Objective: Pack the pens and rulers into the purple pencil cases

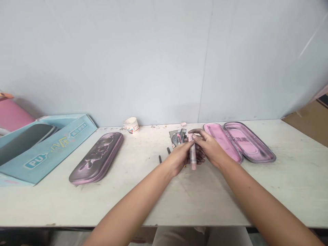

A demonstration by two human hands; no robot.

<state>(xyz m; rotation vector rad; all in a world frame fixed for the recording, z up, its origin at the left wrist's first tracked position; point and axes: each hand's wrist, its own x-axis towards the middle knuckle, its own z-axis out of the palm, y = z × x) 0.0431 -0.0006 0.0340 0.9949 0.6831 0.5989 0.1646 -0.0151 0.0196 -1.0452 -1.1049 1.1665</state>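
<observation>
My left hand (179, 158) and my right hand (210, 147) meet above the middle of the table. Both are closed around a pale pink stick (193, 161), held upright in view between the fingers; its exact kind I cannot make out. Dark smudges mark the fingers. Just behind the hands lie several pens (178, 138) and a grey flat piece (173, 135), partly hidden. Two dark pens or caps (160, 159) rest left of my left hand. An open pencil case (256, 145) with a pink lining lies beyond my right hand.
A closed dark pencil case (96, 159) with a raised pattern lies to the left. Behind it stands a paper cup (131, 125). A light-blue box (58, 147) holds a dark case at far left. A pink block (183, 124) sits near the wall; a cardboard box (309, 119) stands right.
</observation>
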